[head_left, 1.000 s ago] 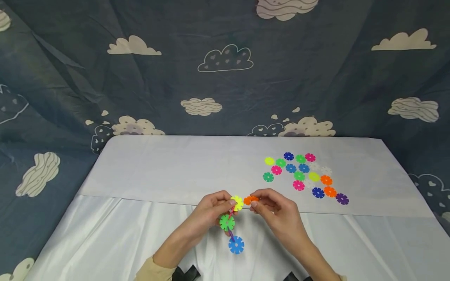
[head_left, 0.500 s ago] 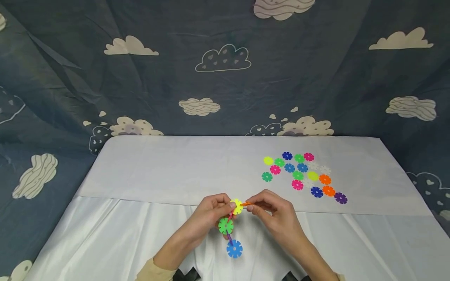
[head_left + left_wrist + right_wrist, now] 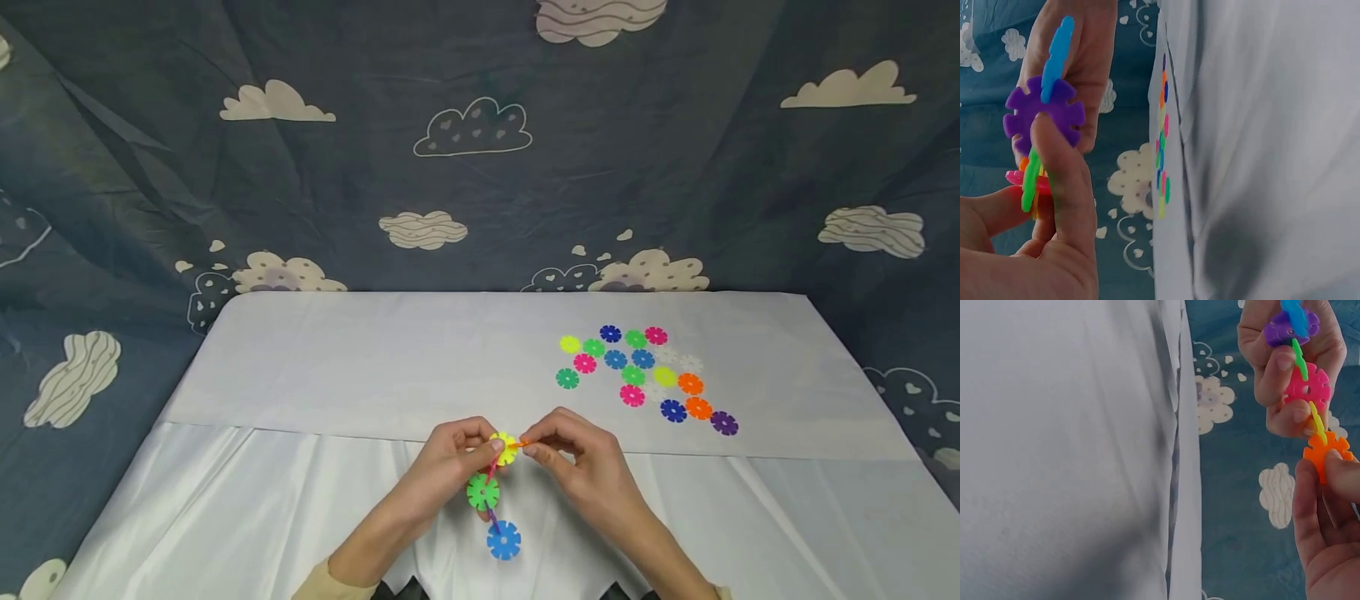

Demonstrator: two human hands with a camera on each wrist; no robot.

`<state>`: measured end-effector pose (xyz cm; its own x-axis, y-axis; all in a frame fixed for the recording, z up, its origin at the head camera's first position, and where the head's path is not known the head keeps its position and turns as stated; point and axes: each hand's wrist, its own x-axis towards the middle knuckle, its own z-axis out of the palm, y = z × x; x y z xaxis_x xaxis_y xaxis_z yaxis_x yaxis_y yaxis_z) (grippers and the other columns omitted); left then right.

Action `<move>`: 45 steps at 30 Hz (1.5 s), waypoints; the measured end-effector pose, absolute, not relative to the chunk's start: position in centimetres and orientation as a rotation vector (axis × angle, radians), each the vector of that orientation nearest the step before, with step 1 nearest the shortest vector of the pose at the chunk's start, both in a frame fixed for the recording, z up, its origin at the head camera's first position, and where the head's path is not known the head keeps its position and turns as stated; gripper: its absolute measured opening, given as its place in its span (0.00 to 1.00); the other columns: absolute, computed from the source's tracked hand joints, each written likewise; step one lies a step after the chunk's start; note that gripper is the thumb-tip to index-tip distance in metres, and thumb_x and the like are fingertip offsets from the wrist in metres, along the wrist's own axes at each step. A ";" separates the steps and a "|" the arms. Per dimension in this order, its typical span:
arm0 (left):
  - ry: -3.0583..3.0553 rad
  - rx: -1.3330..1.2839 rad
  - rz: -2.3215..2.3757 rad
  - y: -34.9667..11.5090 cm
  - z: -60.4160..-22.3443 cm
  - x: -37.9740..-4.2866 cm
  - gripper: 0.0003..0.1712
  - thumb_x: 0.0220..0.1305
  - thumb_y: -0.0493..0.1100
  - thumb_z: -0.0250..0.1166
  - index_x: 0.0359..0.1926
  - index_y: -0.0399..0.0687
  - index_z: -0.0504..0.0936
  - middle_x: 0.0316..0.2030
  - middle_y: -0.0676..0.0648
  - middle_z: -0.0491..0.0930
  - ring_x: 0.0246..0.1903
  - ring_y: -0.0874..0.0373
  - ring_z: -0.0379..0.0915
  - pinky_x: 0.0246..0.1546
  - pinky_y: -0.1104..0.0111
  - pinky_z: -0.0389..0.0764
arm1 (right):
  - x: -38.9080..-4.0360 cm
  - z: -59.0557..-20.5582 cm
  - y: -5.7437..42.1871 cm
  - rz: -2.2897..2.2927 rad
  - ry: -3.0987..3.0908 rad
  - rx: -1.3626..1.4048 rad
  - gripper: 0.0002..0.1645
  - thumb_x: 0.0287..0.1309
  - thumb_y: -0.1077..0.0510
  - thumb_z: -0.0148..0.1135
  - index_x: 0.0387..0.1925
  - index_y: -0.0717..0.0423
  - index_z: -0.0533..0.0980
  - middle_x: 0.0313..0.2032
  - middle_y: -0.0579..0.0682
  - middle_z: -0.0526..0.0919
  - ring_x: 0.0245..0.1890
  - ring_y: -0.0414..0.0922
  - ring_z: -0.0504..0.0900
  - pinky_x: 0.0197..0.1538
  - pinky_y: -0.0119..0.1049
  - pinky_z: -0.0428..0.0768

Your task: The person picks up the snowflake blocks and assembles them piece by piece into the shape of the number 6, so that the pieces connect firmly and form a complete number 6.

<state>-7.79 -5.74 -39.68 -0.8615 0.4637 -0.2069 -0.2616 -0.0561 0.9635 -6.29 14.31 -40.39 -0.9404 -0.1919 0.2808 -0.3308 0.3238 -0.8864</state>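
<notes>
Holding a chain of notched discs (image 3: 483, 492) in the left hand (image 3: 448, 465), with its blue disc (image 3: 503, 541) nearest; pinching close by the yellow disc (image 3: 507, 450) between thumb and fingers. Pinching an orange disc (image 3: 1327, 452) in the right hand (image 3: 583, 458), against the yellow edge. Slanted inward from either side. Beyond, rightward on the white table (image 3: 360, 358): loose discs (image 3: 632, 395).

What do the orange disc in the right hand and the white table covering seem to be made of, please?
The orange disc looks like smooth plastic, perhaps semi-matte: even colour, crisp notches. The white covering is likely fabric, faintly shiny: long soft creases catch light.
</notes>
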 end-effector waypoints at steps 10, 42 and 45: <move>1.659 0.199 1.978 -5.8 -40.2 -8.2 0.11 0.71 0.42 0.59 0.39 0.36 0.72 0.28 0.44 0.79 0.23 0.60 0.73 0.22 0.69 0.79 | -6.3 -40.6 14.4 1.760 -2.529 0.447 0.22 0.58 0.67 0.68 0.50 0.43 0.79 0.46 0.44 0.82 0.43 0.40 0.83 0.49 0.34 0.81; 1.733 0.129 2.015 -7.2 -40.5 -9.6 0.10 0.72 0.43 0.57 0.40 0.37 0.72 0.29 0.45 0.79 0.28 0.57 0.74 0.28 0.69 0.75 | -16.1 -42.0 22.4 1.072 -3.078 0.527 0.20 0.61 0.65 0.65 0.55 0.56 0.78 0.48 0.52 0.81 0.45 0.49 0.78 0.51 0.46 0.81; 1.740 0.123 2.021 -7.2 -40.4 -9.6 0.10 0.72 0.42 0.57 0.39 0.37 0.72 0.29 0.45 0.79 0.28 0.57 0.74 0.28 0.69 0.75 | -16.9 -42.5 22.6 1.058 -3.081 0.548 0.21 0.61 0.66 0.65 0.56 0.55 0.77 0.50 0.52 0.80 0.46 0.49 0.77 0.52 0.47 0.80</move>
<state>-9.57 -7.23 -40.44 -0.8865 0.4013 -0.2303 -0.2873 -0.0873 0.9539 -16.93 22.55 -42.47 -0.9323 -0.3588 -0.0452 -0.2554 0.7415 -0.6204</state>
